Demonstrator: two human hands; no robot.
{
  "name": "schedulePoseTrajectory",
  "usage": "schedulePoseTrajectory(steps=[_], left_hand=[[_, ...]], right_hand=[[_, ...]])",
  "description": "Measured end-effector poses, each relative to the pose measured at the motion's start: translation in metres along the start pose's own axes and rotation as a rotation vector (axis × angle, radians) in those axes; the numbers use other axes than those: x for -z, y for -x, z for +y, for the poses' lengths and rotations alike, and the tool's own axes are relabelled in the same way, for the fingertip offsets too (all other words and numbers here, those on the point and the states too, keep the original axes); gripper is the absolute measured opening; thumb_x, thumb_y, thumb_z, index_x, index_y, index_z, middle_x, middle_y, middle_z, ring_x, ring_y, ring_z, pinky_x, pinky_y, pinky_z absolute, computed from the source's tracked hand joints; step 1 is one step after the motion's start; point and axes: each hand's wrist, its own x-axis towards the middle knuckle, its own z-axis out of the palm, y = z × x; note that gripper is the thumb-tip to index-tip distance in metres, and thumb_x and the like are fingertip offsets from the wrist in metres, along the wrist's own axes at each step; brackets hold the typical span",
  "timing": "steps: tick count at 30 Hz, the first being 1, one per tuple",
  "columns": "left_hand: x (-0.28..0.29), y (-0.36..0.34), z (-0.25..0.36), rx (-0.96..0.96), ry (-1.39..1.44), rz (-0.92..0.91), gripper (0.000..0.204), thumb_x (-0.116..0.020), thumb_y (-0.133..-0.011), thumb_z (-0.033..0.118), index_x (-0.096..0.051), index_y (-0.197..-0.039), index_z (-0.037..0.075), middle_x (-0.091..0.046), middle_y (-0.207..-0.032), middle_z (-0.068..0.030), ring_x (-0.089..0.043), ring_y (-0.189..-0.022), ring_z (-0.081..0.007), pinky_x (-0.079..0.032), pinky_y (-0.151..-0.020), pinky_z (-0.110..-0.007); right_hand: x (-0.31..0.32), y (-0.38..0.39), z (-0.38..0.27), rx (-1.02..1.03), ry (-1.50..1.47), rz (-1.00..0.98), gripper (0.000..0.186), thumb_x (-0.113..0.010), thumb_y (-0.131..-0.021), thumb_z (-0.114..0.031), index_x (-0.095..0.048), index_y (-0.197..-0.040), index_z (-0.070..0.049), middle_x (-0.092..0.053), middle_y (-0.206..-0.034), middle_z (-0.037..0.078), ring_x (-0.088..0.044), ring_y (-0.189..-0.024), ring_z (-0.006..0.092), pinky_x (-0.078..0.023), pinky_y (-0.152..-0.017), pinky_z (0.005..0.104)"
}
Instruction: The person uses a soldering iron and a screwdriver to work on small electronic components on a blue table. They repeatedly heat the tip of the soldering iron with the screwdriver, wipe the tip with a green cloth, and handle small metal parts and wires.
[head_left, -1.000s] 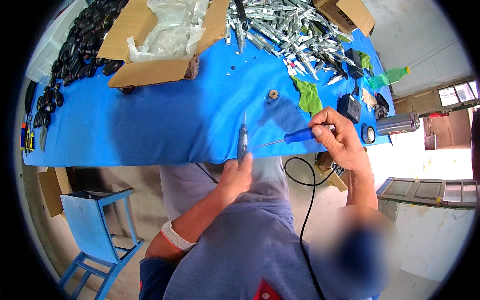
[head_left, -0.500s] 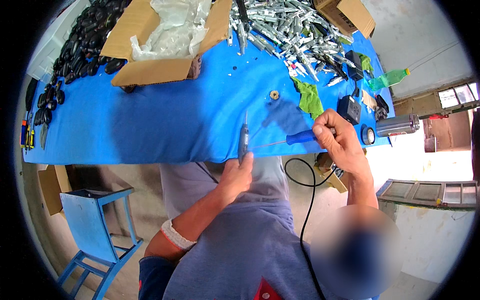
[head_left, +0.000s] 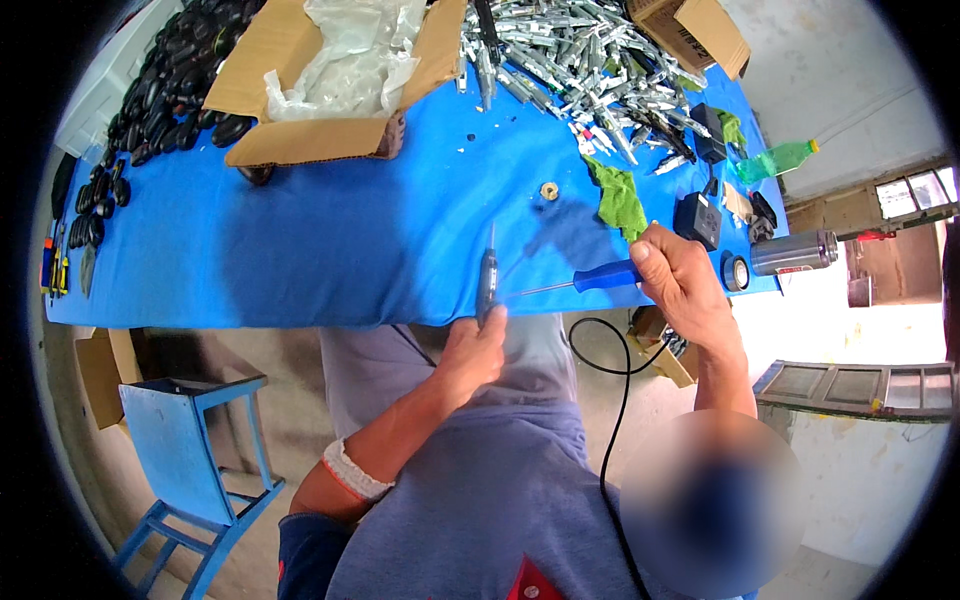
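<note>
My left hand is closed around the lower end of a slim grey pen-shaped device. It stands upright at the table's front edge, its thin metal tip pointing away from me. From the right, my right hand grips a screwdriver by its blue handle. The screwdriver's thin shaft points left, its end at the device's side; whether it touches a screw there is too small to tell. Beyond the hands, a small brass-coloured ring and a green cloth lie on the blue tablecloth.
An open cardboard box with clear plastic stands at the back. Dark oval parts are heaped far left, silvery pen-like pieces far right. Black adapters, a green bottle and a grey cylinder line the right side.
My right hand's fingers have shifted and closed further around the screwdriver handle. The left hand and the pen-shaped device stay in place.
</note>
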Motion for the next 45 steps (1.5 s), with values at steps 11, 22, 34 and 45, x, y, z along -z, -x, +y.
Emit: schedulePoseTrajectory(steps=[11, 22, 34, 45], left_hand=[[0.001, -0.003, -0.002, -0.012, 0.005, -0.009, 0.042, -0.047, -0.096, 0.040, -0.037, -0.064, 0.014, -0.037, -0.050, 0.0033, -0.032, -0.039, -0.0060, -0.025, -0.034, -0.023], [-0.001, -0.001, -0.001, -0.007, -0.005, -0.010, 0.043, -0.047, -0.096, 0.040, -0.038, -0.064, 0.013, -0.037, -0.049, 0.0027, -0.033, -0.037, -0.0068, -0.026, -0.034, -0.023], [0.001, -0.002, -0.002, -0.038, 0.008, -0.018, 0.044, -0.047, -0.096, 0.039, -0.038, -0.063, 0.012, -0.038, -0.048, 0.0021, -0.033, -0.037, -0.0072, -0.025, -0.033, -0.023], [0.001, -0.005, -0.005, -0.037, 0.022, -0.025, 0.044, -0.047, -0.096, 0.039, -0.037, -0.061, 0.013, -0.037, -0.047, 0.0029, -0.033, -0.036, -0.0074, -0.024, -0.033, -0.024]], right_hand=[[-0.006, 0.005, -0.008, 0.065, -0.093, 0.117, 0.026, -0.059, -0.091, -0.026, -0.058, -0.091, 0.000, -0.055, -0.068, 0.008, -0.052, -0.062, 0.0168, -0.042, -0.057, 0.0323], [-0.006, 0.004, 0.006, 0.303, -0.126, 0.063, 0.025, -0.057, -0.092, -0.025, -0.055, -0.093, 0.000, -0.052, -0.067, 0.011, -0.053, -0.061, 0.0214, -0.043, -0.059, 0.0337], [0.003, 0.005, -0.005, -0.030, 0.066, -0.018, 0.027, -0.056, -0.092, -0.026, -0.057, -0.086, 0.000, -0.056, -0.070, 0.010, -0.054, -0.061, 0.0199, -0.041, -0.054, 0.0322], [-0.009, 0.009, 0.001, 0.209, -0.186, 0.108, 0.026, -0.058, -0.092, -0.025, -0.057, -0.087, 0.000, -0.059, -0.076, 0.008, -0.053, -0.067, 0.0169, -0.043, -0.059, 0.0310]])
